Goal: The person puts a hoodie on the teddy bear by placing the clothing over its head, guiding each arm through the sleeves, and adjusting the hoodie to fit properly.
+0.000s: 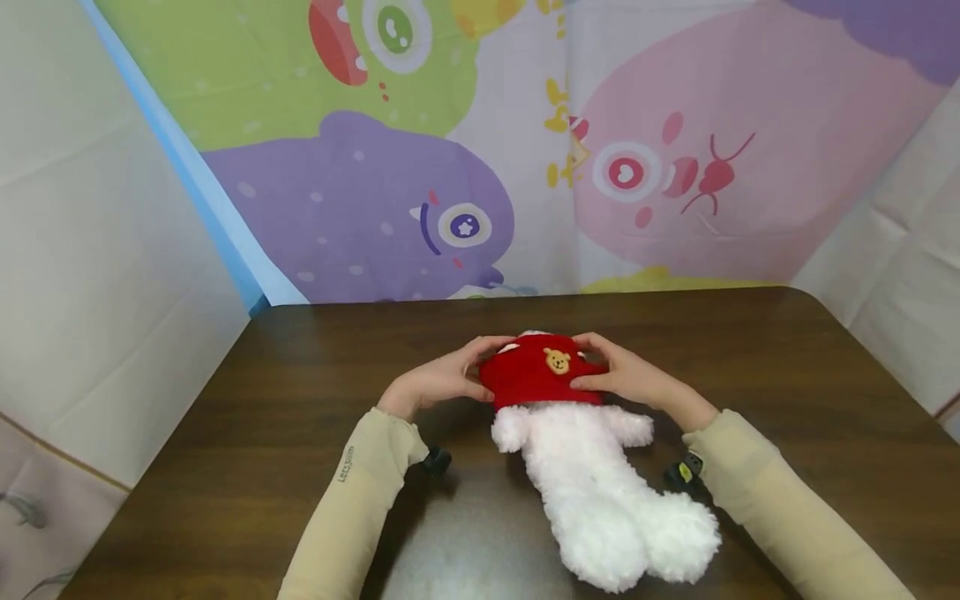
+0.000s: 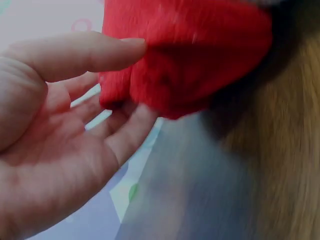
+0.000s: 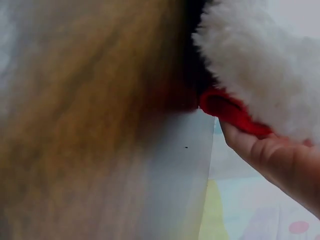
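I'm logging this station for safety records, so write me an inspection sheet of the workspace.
Surface: dark wood-grain table, pale glare on the near side.
Job's things: white plush toy lying on the table; red garment with bear-face patch around its upper end.
Clutter: nothing seen.
Hands: left hand and right hand hold the red garment at opposite sides.
Cables: grey cable-like piece beyond the table's left edge; exact nature unclear.
Surroundings: cartoon-print backdrop behind, pale sheets at both sides.

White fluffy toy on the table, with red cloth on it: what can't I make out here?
Head view: the white toy's face; the red cloth covers that end.
Right wrist view: the right hand's fingertips, hidden behind the cloth.
Right wrist view: the tabletop's grain, blurred.
Head view: the sleeves' upper ends, cut off below.
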`<act>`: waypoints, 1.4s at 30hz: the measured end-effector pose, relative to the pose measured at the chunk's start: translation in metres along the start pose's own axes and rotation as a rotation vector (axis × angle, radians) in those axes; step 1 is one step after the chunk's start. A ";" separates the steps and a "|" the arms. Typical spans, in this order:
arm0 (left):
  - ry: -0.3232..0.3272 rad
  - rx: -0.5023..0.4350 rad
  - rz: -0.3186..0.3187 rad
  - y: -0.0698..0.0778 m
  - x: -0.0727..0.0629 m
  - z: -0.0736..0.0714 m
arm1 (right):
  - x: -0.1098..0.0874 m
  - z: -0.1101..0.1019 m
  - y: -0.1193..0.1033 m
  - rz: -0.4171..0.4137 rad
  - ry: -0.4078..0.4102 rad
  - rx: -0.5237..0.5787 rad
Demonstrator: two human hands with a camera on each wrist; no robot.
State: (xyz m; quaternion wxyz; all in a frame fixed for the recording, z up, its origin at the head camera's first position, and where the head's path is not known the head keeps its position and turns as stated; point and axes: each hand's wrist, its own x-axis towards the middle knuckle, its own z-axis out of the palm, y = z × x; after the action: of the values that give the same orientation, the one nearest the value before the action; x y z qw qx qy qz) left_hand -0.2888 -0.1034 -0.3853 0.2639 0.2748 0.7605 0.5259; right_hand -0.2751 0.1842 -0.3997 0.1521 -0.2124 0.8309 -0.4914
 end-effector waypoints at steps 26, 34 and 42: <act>0.255 0.306 0.056 -0.007 -0.002 0.023 | -0.007 0.000 0.004 0.088 -0.100 0.144; 0.241 0.231 0.156 -0.014 -0.011 0.025 | -0.011 0.005 0.006 0.100 -0.085 0.248; 0.626 0.439 0.187 -0.011 -0.005 0.039 | -0.013 0.016 -0.001 0.073 0.042 0.406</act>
State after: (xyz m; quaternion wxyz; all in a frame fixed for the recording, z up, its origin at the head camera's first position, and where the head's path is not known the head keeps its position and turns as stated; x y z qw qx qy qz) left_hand -0.2599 -0.0844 -0.4073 -0.0949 0.2192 0.8702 0.4308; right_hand -0.2563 0.1788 -0.4060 0.1923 -0.1368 0.7250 -0.6470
